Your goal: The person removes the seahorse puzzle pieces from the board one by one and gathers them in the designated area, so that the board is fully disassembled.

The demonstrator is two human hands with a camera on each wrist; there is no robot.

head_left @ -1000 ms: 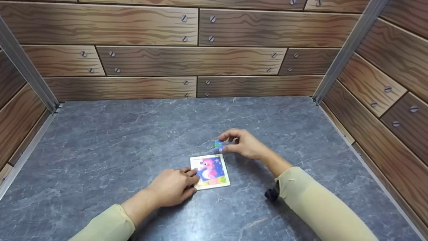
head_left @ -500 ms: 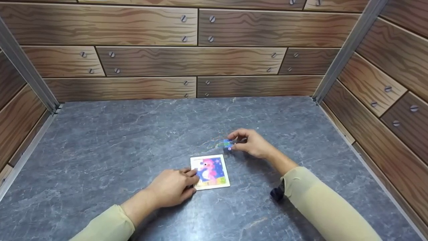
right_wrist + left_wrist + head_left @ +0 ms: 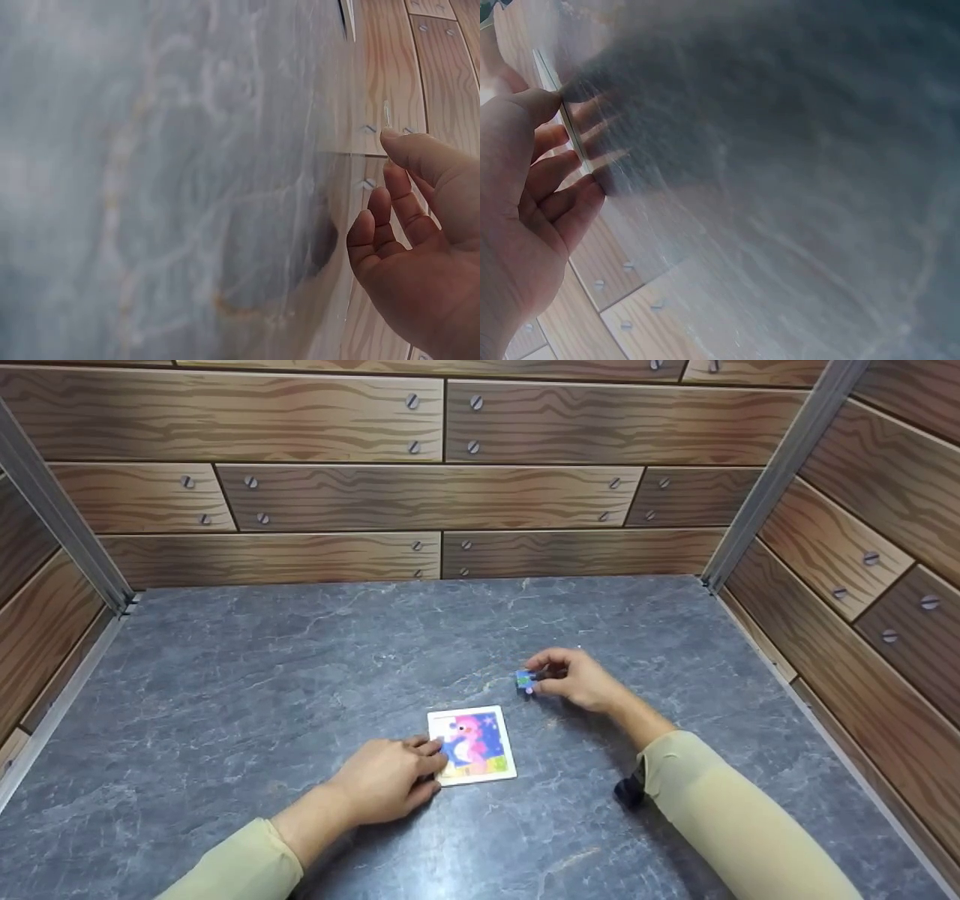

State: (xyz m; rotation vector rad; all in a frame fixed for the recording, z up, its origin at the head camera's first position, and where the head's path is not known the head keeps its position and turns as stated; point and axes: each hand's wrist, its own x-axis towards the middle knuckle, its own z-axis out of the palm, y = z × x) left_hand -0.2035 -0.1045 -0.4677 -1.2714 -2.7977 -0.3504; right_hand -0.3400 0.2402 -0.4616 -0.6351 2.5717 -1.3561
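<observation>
A small square puzzle with a white border (image 3: 509,750) lies flat on the table, its picture a pink seahorse on blue. The fingertips of my left hand (image 3: 386,780) rest on its left edge, the thumb near the lower left corner. Beyond the puzzle's upper right corner, my right hand (image 3: 581,679) pinches a small blue and green puzzle piece (image 3: 523,681) between thumb and finger. In the right wrist view that piece (image 3: 387,114) shows only as a thin sliver above the thumb tip, held close over the table.
The grey marbled tabletop (image 3: 300,660) stretches around both hands. Wood-print panels (image 3: 525,495) stand behind it and on both sides, with metal posts (image 3: 780,472) in the back corners. A black object (image 3: 630,790) sits at the right cuff.
My right hand has moved to the right with the puzzle piece, away from the puzzle's top edge. My left hand and the puzzle have stayed in place.
</observation>
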